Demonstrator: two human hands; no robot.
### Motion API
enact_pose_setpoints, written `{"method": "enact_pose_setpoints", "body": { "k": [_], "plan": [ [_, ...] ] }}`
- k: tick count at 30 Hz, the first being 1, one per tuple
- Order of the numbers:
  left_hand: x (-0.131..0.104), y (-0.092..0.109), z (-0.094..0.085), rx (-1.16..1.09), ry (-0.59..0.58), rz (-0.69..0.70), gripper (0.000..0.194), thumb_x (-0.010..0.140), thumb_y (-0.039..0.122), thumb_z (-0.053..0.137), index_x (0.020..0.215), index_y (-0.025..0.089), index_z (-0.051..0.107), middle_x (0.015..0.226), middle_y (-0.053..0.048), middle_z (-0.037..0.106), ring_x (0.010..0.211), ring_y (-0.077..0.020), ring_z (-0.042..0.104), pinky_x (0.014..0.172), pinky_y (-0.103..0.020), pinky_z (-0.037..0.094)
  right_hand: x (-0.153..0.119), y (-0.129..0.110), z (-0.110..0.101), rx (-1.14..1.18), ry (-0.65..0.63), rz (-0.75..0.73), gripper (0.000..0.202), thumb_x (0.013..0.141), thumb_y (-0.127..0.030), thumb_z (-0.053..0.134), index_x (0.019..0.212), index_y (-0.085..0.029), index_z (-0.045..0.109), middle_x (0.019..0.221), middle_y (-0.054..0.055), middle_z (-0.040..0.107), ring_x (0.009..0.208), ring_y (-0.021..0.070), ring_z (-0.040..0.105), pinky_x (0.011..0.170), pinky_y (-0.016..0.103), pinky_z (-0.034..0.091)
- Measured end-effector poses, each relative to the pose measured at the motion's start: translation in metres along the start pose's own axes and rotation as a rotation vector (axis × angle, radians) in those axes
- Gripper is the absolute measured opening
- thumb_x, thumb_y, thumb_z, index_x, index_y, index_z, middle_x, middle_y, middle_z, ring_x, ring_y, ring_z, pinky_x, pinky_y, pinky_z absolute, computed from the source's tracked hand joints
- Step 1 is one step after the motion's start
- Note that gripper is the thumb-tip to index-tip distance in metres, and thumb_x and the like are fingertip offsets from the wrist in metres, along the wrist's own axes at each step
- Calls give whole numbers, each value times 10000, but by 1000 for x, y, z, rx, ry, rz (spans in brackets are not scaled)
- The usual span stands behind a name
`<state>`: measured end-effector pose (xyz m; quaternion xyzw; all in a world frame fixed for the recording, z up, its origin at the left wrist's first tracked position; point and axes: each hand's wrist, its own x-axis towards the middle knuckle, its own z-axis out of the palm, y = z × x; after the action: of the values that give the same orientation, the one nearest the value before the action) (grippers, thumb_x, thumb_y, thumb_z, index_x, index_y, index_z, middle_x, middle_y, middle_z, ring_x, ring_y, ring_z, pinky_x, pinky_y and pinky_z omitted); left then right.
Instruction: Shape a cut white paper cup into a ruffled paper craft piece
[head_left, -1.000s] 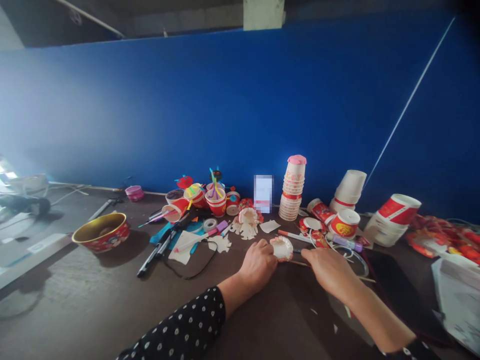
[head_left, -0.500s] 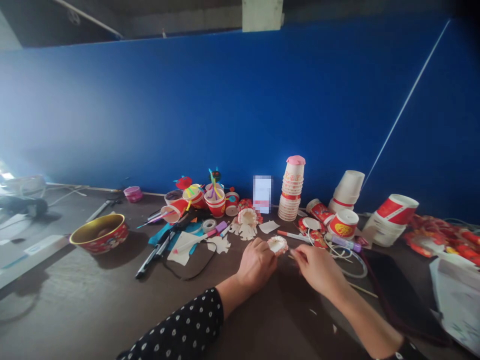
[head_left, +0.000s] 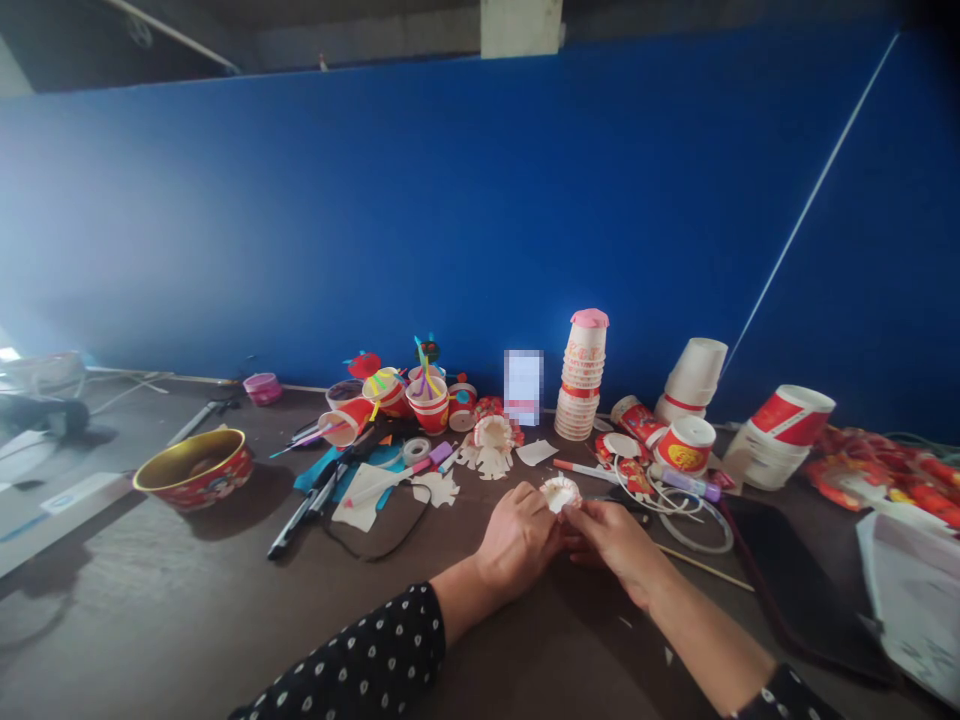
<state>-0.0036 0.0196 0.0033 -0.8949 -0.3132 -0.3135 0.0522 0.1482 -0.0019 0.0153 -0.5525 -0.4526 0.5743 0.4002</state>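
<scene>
Steadying the small white fringed paper piece (head_left: 561, 494) above the dark brown worktop (head_left: 480, 640), left hand (head_left: 519, 538) and right hand (head_left: 613, 540) close their fingers on its near rim (fingertips partly hidden), presumably to resist twisting.

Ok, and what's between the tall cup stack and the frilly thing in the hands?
A red-and-white pen lies on the table between the stack and the frilly thing, in the head view.

The head view looks forward and slightly down from above the brown table (head_left: 300, 620), which fills the lower half, and faces the blue wall (head_left: 420, 210) behind it, farther off, across the upper half.
</scene>
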Motion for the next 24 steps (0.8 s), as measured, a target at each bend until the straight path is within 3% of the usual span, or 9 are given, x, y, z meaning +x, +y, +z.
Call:
{"method": "enact_pose_setpoints", "body": {
  "k": [13, 17, 19, 21, 24],
  "plan": [
    [0, 3, -8, -83, 16, -76, 288, 912, 225, 407, 694, 155, 581, 740, -51, 575, 701, -166, 491, 676, -298, 406, -9, -14, 0, 41, 6, 21, 211, 697, -334, 607, 825, -167, 609, 796, 39, 681, 706, 144, 652, 544, 205, 460],
    [-1, 3, -12, -188, 142, -93, 173, 878, 271, 480, 849, 154, 603, 824, -66, 598, 778, -191, 519, 736, -326, 427, -9, -16, -2, 8, 18, -12, 223, 663, -341, 599, 805, -168, 602, 751, 27, 668, 694, 149, 633, 568, 226, 458],
    [-2, 1, -13, -245, 237, -174, 202, 848, 243, 501, 1011, 145, 568, 934, -88, 596, 882, -209, 527, 806, -345, 431, -9, -17, -3, -35, 28, -44, 220, 659, -339, 594, 791, -163, 596, 747, 25, 657, 699, 150, 620, 571, 231, 454],
    [-2, -2, -11, -297, 280, -308, 366, 794, 230, 543, 1142, 129, 495, 1022, -110, 577, 949, -223, 526, 844, -361, 433, -8, -17, -4, -91, 24, -82, 218, 667, -335, 576, 798, -162, 595, 749, 23, 647, 708, 157, 612, 559, 235, 451],
    [-1, -6, -6, -456, 165, -532, 551, 705, 228, 619, 1210, 107, 436, 933, -81, 615, 781, -193, 579, 736, -326, 481, -7, -16, -5, -174, -4, -148, 275, 697, -330, 534, 915, -176, 602, 753, 12, 640, 719, 168, 606, 543, 243, 451]
  ]
}}
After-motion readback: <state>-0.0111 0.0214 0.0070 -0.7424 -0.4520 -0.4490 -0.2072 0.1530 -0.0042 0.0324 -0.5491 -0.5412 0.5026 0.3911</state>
